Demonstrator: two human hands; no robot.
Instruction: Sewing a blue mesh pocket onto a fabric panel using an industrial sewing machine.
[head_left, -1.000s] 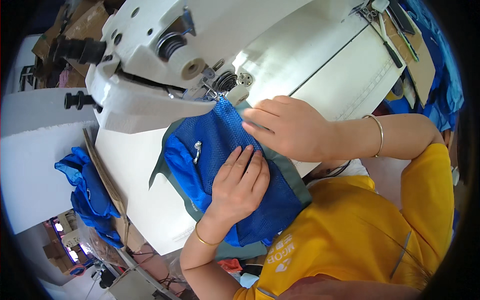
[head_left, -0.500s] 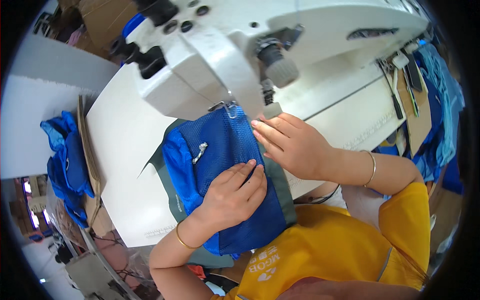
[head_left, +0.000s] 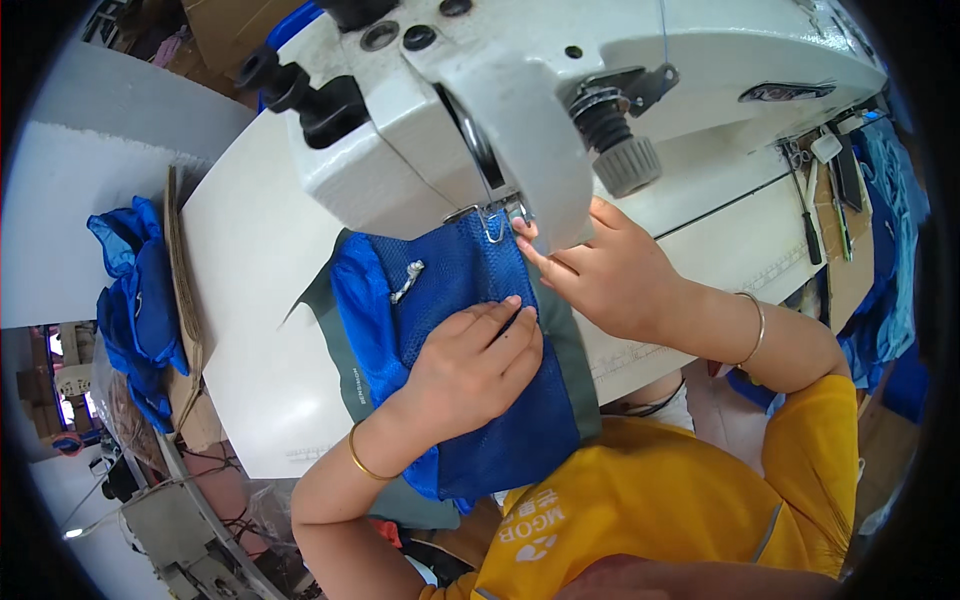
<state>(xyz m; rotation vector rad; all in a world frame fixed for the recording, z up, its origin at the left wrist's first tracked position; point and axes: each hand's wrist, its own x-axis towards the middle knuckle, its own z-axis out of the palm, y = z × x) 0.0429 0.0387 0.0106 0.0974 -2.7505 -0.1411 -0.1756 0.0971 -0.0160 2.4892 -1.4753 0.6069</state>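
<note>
A blue mesh bag [head_left: 440, 275] with a grey-white cord end [head_left: 408, 281] lies over dark green fabric [head_left: 577, 370] on the sewing table. Its far edge is under the needle area of a white sewing machine [head_left: 540, 140]. My left hand [head_left: 470, 365] rests open on the mesh, palm down, fingers pointing toward the machine. Beside the needle, my right hand [head_left: 622, 275] is open with its fingers apart, fingertips at the bag's right edge. The machine head partly hides those fingers.
Blue fabric pieces [head_left: 140, 300] hang by a cardboard edge [head_left: 180, 300] at left. Scissors [head_left: 797, 153] and other tools lie at the table's right end, near light blue cords [head_left: 893, 240]. The low machine head overhangs both hands' working area.
My right hand has moved up closer to the needle, its fingers now partly behind the machine head. My left hand stays on the mesh. The whole view has shifted slightly.
</note>
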